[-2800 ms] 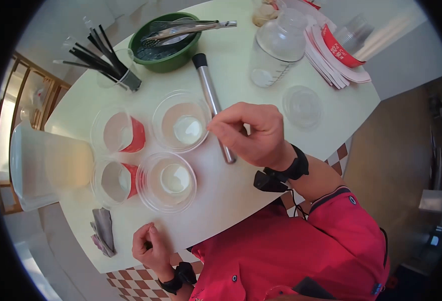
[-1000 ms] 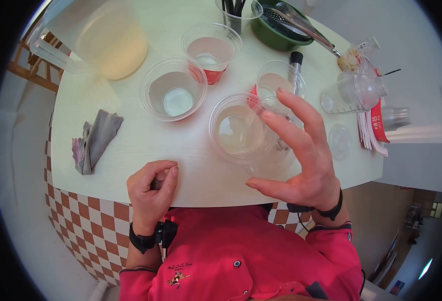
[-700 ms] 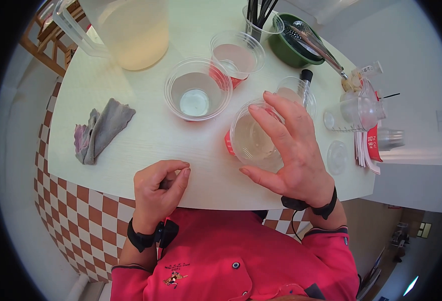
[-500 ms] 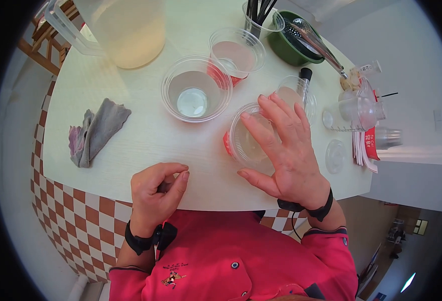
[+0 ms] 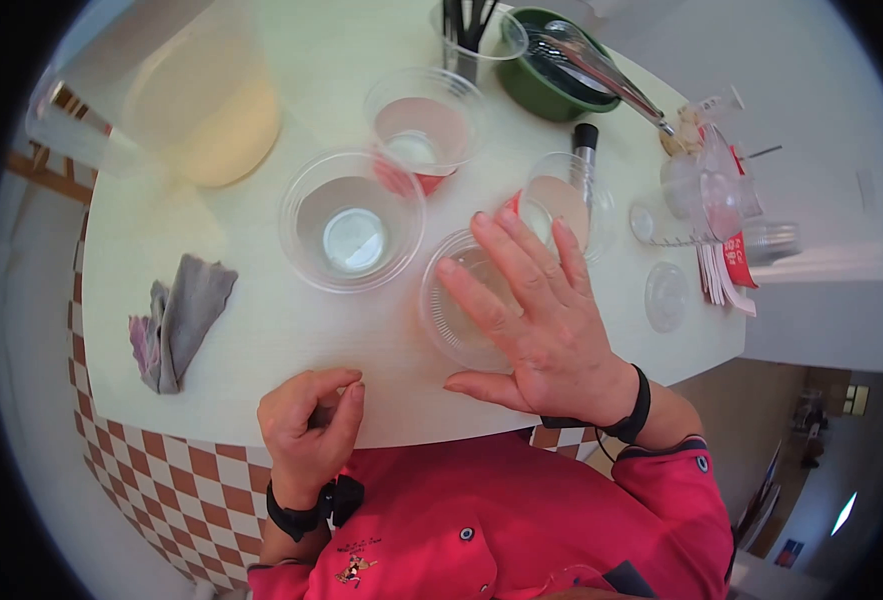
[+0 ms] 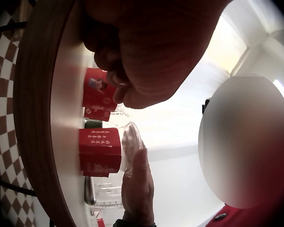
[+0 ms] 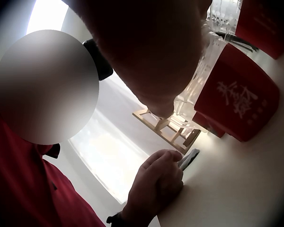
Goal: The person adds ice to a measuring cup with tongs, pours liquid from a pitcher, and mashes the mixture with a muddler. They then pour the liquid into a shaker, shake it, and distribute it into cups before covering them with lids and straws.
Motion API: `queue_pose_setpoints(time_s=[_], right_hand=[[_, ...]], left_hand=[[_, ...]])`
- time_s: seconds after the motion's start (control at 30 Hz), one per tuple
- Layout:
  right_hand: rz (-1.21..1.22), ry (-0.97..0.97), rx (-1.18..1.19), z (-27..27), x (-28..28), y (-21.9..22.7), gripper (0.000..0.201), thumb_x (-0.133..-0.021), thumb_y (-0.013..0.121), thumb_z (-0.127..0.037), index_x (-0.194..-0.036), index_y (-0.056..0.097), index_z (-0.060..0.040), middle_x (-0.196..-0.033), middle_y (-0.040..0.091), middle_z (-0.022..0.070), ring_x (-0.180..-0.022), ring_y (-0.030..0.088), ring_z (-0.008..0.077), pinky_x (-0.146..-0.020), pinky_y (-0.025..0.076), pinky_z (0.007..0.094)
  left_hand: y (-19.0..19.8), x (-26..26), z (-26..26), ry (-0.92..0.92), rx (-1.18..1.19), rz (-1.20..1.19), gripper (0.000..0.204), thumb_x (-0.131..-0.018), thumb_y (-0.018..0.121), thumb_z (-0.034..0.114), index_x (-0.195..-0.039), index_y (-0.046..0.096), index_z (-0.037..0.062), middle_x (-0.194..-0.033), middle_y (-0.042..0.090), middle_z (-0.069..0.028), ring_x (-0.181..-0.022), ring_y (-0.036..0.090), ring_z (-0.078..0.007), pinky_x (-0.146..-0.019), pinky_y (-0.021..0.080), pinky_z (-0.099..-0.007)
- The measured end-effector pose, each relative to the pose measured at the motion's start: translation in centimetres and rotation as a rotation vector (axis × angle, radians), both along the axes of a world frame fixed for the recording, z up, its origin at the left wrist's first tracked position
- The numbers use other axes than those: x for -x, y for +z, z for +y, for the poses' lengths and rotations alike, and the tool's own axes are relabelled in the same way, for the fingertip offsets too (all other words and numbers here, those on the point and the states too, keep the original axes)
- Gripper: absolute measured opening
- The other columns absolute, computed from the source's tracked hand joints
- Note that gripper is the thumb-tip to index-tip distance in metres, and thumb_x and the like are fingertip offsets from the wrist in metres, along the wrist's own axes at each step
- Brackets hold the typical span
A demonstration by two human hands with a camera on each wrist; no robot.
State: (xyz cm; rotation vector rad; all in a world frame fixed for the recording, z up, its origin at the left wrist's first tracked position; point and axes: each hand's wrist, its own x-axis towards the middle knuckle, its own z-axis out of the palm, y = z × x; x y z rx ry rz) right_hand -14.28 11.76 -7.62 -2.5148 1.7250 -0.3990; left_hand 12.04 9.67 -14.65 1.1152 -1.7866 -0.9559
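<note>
My right hand (image 5: pixel 546 340) lies spread, palm down, over a clear plastic cup in a red sleeve (image 6: pixel 100 151). Its straight fingers and thumb rest on the clear ridged lid (image 5: pixel 443 322) at the cup's top; the hand hides much of it. From the side, the left wrist view shows the palm against that lid. By the table's front edge my left hand (image 5: pixel 311 425) rests loosely curled, holding nothing. Similar open cups stand nearby: one (image 5: pixel 308 225) to the left, another (image 5: pixel 426 115) behind it, and a third (image 5: pixel 563 200) just beyond my right fingertips.
A grey cloth (image 5: pixel 186 320) lies at left, below a large pitcher (image 5: pixel 206 130) of pale liquid. Behind are a cup of black straws (image 5: pixel 469 30) and a green basin (image 5: pixel 536 92) with tongs. A muddler (image 5: pixel 585 150), a loose lid (image 5: pixel 666 297) and a measuring bottle (image 5: pixel 696 200) are at right.
My right hand has come from the right, where it was pinched beside the cups, and spread down over the near cup with the clear lid. The left hand stays loosely curled at the front.
</note>
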Motion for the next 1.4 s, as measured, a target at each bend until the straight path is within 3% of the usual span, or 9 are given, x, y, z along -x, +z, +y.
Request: queue_pose_setpoints(time_s=[0.1, 0.23, 0.33, 0.53, 0.7, 0.9, 1.1, 1.2, 1.4], right_hand=[[-0.18, -0.037, 0.021, 0.7, 0.0, 0.1, 0.084, -0.08, 0.074, -0.058, -0.149, 0.052, -0.0158, -0.156, 0.04, 0.0228, -0.147, 0.036, 0.0402, -0.121, 0.016, 0.0602], [-0.337, -0.127, 0.356, 4.6, 3.6, 1.2, 0.078, -0.079, 0.08, -0.049, -0.142, 0.058, -0.0095, -0.151, 0.046, 0.0225, -0.138, 0.047, 0.042, -0.115, 0.03, 0.0605], [-0.247, -0.565, 0.494, 8.8, 7.7, 0.1, 0.071, -0.077, 0.086, -0.02, -0.139, 0.057, -0.0009, -0.142, 0.052, 0.0233, -0.129, 0.054, 0.0404, -0.108, 0.044, 0.0453], [-0.127, -1.095, 0.199, 13.2, 15.3, -5.6, 0.096, -0.077, 0.086, -0.039, -0.152, 0.039, -0.0021, -0.15, 0.042, 0.0282, -0.138, 0.043, 0.0441, -0.115, 0.036, 0.0502], [-0.255, -1.099, 0.118, 12.3, 17.1, -6.7, 0.103, -0.075, 0.088, -0.038, -0.157, 0.033, -0.0045, -0.155, 0.039, 0.0232, -0.143, 0.041, 0.0379, -0.119, 0.035, 0.0456], [-0.426, -1.135, 0.174, 12.4, 16.4, -5.4, 0.101, -0.074, 0.088, -0.032, -0.154, 0.035, -0.0002, -0.148, 0.046, 0.0251, -0.138, 0.044, 0.04, -0.115, 0.038, 0.0458], [-0.571, -1.007, 0.361, 14.5, 14.1, -4.6, 0.096, -0.074, 0.087, -0.02, -0.153, 0.036, 0.0027, -0.151, 0.045, 0.0224, -0.139, 0.045, 0.0363, -0.115, 0.038, 0.0439], [-0.655, -0.772, 0.309, 12.7, 11.0, -1.7, 0.093, -0.074, 0.085, -0.018, -0.151, 0.038, 0.0041, -0.152, 0.043, 0.022, -0.14, 0.044, 0.0355, -0.115, 0.037, 0.0443], [-0.422, -0.367, 0.17, 2.8, 7.7, 1.9, 0.085, -0.074, 0.087, -0.023, -0.147, 0.048, -0.003, -0.152, 0.044, 0.0211, -0.14, 0.044, 0.0361, -0.115, 0.037, 0.0449]], left_hand=[[-0.8, -0.3, 0.7, 0.037, -0.006, 0.006, 0.01, -0.084, 0.074, -0.003, -0.094, 0.072, -0.0013, -0.068, 0.063, -0.0052, -0.056, 0.054, -0.0082, -0.052, 0.04, -0.0235], [-1.3, -0.9, 0.9, 0.042, 0.017, -0.009, 0.007, -0.092, 0.07, 0.001, -0.097, 0.071, -0.0025, -0.076, 0.064, -0.0022, -0.062, 0.049, -0.0071, -0.058, 0.037, -0.0226], [-1.2, -0.9, 1.0, 0.048, -0.017, 0.003, 0.008, -0.093, 0.069, 0.003, -0.099, 0.07, -0.0033, -0.077, 0.062, -0.0017, -0.063, 0.047, -0.0067, -0.061, 0.037, -0.0227], [-1.3, -0.9, 1.0, 0.048, -0.016, 0.018, 0.01, -0.094, 0.07, 0.005, -0.098, 0.07, -0.0035, -0.076, 0.061, -0.0006, -0.063, 0.044, -0.0065, -0.062, 0.037, -0.0227], [-1.5, -1.0, 1.1, 0.061, 0.023, 0.006, 0.01, -0.095, 0.07, 0.005, -0.098, 0.07, -0.0035, -0.077, 0.061, -0.0002, -0.063, 0.043, -0.006, -0.062, 0.036, -0.0223], [-1.6, -1.0, 1.1, 0.059, 0.007, 0.011, 0.008, -0.094, 0.07, 0.004, -0.098, 0.07, -0.0031, -0.075, 0.059, 0.0009, -0.063, 0.043, -0.0052, -0.06, 0.036, -0.0215], [-1.0, -0.4, 0.7, 0.012, 0.031, 0.012, 0.005, -0.091, 0.071, -0.002, -0.096, 0.07, -0.0029, -0.067, 0.055, 0.0014, -0.058, 0.043, -0.0037, -0.053, 0.032, -0.0212], [-0.9, -0.3, 0.6, 0.001, 0.037, 0.025, 0.006, -0.089, 0.073, -0.002, -0.095, 0.071, -0.0021, -0.063, 0.055, 0.0022, -0.054, 0.041, -0.0023, -0.049, 0.03, -0.0203], [-0.7, -0.4, 0.8, 0.006, 0.001, 0.046, 0.004, -0.09, 0.073, -0.002, -0.094, 0.071, -0.0013, -0.065, 0.058, 0.0012, -0.054, 0.042, -0.0019, -0.049, 0.03, -0.0202]])
